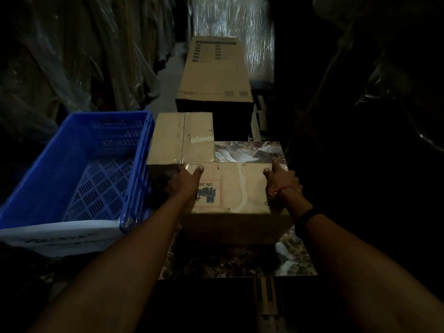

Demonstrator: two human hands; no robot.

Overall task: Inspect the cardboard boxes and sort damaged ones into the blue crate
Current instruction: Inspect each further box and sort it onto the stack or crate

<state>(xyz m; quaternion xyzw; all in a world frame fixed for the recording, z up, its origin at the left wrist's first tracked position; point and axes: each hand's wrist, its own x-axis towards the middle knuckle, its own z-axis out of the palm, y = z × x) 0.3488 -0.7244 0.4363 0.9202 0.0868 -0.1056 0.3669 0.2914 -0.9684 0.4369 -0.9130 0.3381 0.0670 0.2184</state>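
Note:
A small cardboard box (pixel 236 188) with a red-bordered UN label and a strip of tape on top rests on a marble-patterned tabletop (pixel 249 152). My left hand (pixel 186 180) grips its left side, thumb lying on the top face. My right hand (pixel 282 179) grips its right side, thumb also on top. A second taped cardboard box (pixel 182 138) sits just behind and to the left, touching the first. The blue crate (pixel 79 169) stands at the left with nothing visible on its slatted floor.
A long, large cardboard box (pixel 215 73) lies further back in the aisle. Plastic-covered goods line the left side, and a stretch-wrapped pallet (pixel 235 25) stands at the back. A white sheet (pixel 60 239) hangs over the crate's near rim. The right side is dark.

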